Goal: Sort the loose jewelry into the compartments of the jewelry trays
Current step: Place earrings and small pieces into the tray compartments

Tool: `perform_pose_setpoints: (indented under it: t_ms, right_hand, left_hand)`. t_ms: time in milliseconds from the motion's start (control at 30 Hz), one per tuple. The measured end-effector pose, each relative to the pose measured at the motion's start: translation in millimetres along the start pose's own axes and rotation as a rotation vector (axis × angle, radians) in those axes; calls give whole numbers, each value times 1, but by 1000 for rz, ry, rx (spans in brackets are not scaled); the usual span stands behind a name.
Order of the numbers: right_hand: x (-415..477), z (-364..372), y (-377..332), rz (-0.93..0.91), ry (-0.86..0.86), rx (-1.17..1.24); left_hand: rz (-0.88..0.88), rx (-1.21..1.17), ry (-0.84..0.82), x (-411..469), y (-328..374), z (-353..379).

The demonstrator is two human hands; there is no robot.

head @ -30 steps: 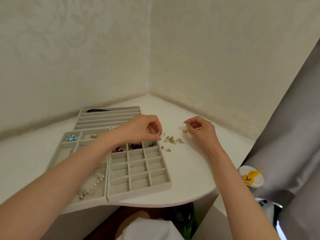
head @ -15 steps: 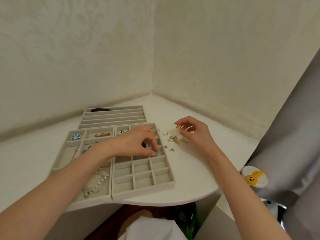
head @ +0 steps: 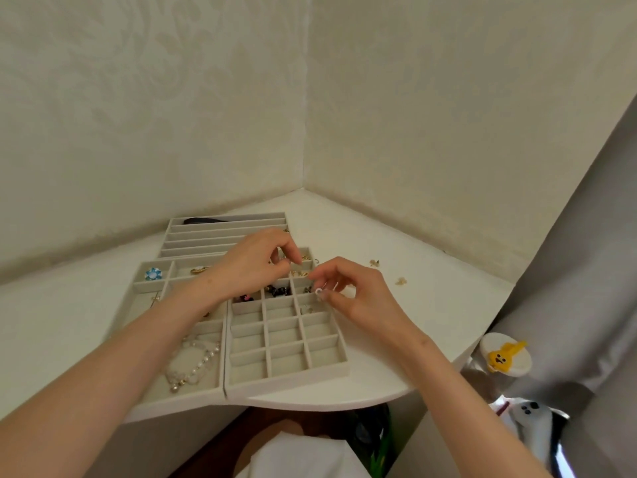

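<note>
Three grey jewelry trays lie on a white corner table. The grid tray (head: pixel 286 353) has many small cells; its far cells hold dark and gold pieces. My left hand (head: pixel 255 262) hovers over the grid tray's far rows with fingers curled, pinching something small that I cannot make out. My right hand (head: pixel 351 294) is over the tray's right side and pinches a small white ring (head: pixel 319 291) between thumb and forefinger. A few loose gold earrings (head: pixel 400 280) lie on the table to the right. The left tray (head: pixel 144 284) holds a pearl bracelet (head: pixel 193 365) and a blue flower piece (head: pixel 152 273).
A long-slot tray (head: pixel 227 229) lies at the back against the wall. Walls meet in a corner close behind the table. A grey curtain (head: pixel 586 270) hangs at the right. A white case with a yellow figure (head: pixel 505 355) lies below the table's curved edge.
My right hand moved left from the loose pile to above the grid tray, now holding a white ring. My left hand shifted toward the tray's far rows.
</note>
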State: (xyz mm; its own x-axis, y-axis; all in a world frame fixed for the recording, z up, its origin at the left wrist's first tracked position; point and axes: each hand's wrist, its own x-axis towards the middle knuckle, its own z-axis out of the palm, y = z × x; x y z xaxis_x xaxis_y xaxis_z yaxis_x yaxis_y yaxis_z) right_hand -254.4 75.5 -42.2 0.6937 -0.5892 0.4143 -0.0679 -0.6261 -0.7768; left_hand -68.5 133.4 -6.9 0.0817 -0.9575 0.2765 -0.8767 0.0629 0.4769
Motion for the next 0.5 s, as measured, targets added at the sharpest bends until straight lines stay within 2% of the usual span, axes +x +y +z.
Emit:
perform_pose_setpoints:
  t_ms: [133,267,500]
  right_hand:
    - [0,1,-2,-17,-9,32]
    - [-3,-1,3,-24,-19,-54]
    - [-3,-22,11,51,201,-18]
  left_hand:
    - [-5,-5,18,-1,-3,2]
    - [-13,3,8,0,-1,3]
    - [-25,-21,-35,0,5,5]
